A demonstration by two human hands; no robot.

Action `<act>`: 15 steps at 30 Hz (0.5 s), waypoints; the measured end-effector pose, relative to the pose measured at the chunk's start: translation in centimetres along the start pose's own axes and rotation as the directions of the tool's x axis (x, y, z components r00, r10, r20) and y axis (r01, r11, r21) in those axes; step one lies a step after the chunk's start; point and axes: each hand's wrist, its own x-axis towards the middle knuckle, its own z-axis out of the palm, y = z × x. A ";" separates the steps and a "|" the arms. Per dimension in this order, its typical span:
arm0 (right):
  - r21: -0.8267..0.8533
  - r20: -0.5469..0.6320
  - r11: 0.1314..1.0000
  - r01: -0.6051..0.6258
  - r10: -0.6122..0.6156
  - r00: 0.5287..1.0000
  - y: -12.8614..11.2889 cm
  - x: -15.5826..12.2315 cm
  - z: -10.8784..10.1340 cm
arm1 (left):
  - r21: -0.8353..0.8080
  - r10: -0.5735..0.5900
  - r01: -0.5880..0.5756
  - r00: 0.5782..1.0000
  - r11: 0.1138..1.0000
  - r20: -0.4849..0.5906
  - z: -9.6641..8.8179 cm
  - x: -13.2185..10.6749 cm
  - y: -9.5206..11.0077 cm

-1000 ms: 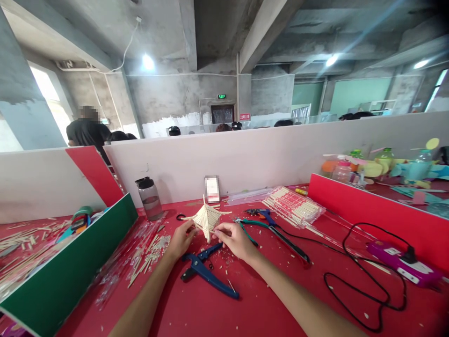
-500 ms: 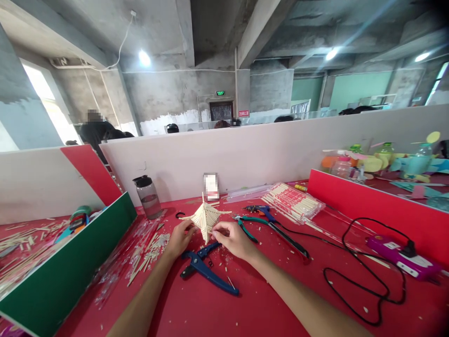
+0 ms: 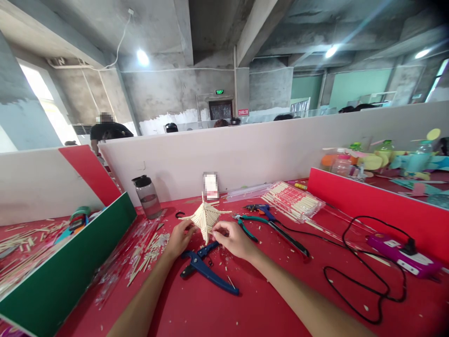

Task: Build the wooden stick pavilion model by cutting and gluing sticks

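Between my two hands is a pale star-shaped model built from thin wooden sticks (image 3: 205, 217), with pointed arms and a ridged pattern. My left hand (image 3: 181, 238) has its fingers closed on the model's lower left edge. On the lower right side, my right hand (image 3: 229, 238) pinches it between thumb and fingers. A blue-handled cutter (image 3: 206, 269) lies on the table just below the model. To the right of my right hand are green-handled pliers (image 3: 250, 227), a blue glue gun (image 3: 264, 212) and a black box cutter (image 3: 289, 239).
A water bottle (image 3: 147, 196) stands at back left, beside a green divider (image 3: 70, 262). Stick scraps (image 3: 150, 252) litter the left side. Bagged sticks (image 3: 293, 201) lie at back right. A black cord (image 3: 372, 276) loops near a purple power strip (image 3: 403, 255). A white partition (image 3: 266, 150) runs behind.
My hands and the stick model stay almost still. Beyond the partition at far left, a person in dark clothing has shifted to the right.
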 end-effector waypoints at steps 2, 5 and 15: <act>-0.008 0.008 1.000 0.000 0.000 1.000 -0.1 0.0 0.0 | 0.007 0.002 -0.002 1.000 1.000 -0.006 0.0 0.0 0.1; -0.014 0.009 1.000 -0.003 0.003 1.000 -0.1 0.0 0.0 | 0.012 0.000 0.001 1.000 1.000 -0.016 -0.1 0.0 0.3; 0.032 0.024 0.999 -0.014 0.013 1.000 0.3 0.0 0.1 | 0.046 -0.015 0.014 1.000 0.999 0.022 0.0 -0.1 -0.2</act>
